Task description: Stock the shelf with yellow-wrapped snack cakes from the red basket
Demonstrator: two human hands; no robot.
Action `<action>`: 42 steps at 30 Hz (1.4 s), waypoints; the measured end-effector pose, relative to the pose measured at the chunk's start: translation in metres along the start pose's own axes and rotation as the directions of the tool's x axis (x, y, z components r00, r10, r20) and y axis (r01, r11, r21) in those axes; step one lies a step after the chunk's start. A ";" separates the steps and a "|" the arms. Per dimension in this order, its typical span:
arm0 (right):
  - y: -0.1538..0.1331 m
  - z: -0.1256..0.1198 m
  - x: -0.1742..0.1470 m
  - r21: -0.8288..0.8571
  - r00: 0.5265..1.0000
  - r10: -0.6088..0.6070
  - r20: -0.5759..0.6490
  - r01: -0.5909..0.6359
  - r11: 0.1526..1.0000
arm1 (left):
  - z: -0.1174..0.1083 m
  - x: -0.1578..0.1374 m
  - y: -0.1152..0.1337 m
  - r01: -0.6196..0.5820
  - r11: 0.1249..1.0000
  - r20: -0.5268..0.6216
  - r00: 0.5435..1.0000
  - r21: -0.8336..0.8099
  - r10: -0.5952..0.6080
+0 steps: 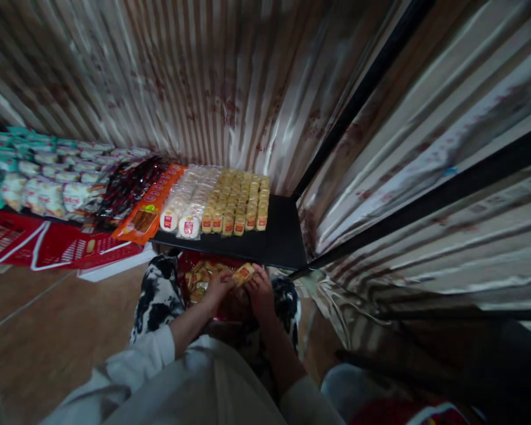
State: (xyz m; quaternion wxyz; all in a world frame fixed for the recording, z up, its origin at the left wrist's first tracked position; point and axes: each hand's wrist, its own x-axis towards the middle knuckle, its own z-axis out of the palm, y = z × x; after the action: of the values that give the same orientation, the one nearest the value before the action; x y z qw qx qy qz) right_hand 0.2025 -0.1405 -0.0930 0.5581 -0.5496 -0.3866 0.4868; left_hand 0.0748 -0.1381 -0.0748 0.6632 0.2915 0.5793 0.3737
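Observation:
Between my two hands is a small yellow wrapped biscuit packet point(243, 274) with an orange label. My left hand point(220, 284) has its fingers closed at the packet's left end. On the other end, my right hand point(260, 288) pinches it. Just below them, between my knees, a red container point(183, 258) holds several similar yellow packets point(198, 280); my arms hide part of it. Beyond my hands, rows of matching yellow packets point(234, 206) stand on a black shelf point(283, 227).
Left of the yellow rows are white round cracker packs point(189, 226), an orange snack bag point(147, 212), dark shiny packets point(126, 192) and white-and-teal packets point(44, 192). Red baskets point(70, 248) sit below the shelf. Striped cloth point(230, 88) and black poles point(349, 112) enclose the back and right.

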 end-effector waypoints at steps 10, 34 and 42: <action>-0.002 -0.010 0.014 -0.104 0.997 0.067 -0.033 -0.070 0.992 | -0.012 0.015 0.046 -0.260 0.852 0.126 0.966 0.454 0.227; -0.026 0.002 0.102 -0.213 0.986 -0.157 -0.058 0.141 0.967 | 0.034 0.032 0.073 -0.614 0.359 0.175 0.638 0.703 0.749; -0.019 0.011 0.131 -0.396 0.961 -0.249 -0.120 0.183 0.900 | 0.037 0.051 0.063 -0.539 0.234 0.261 0.687 0.809 0.678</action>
State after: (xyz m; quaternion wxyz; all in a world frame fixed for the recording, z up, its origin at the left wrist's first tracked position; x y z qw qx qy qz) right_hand 0.2240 -0.0095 -0.0862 0.5218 -0.6399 -0.4842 0.2893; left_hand 0.1041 -0.0591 -0.0459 0.1910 0.7456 0.5675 0.2925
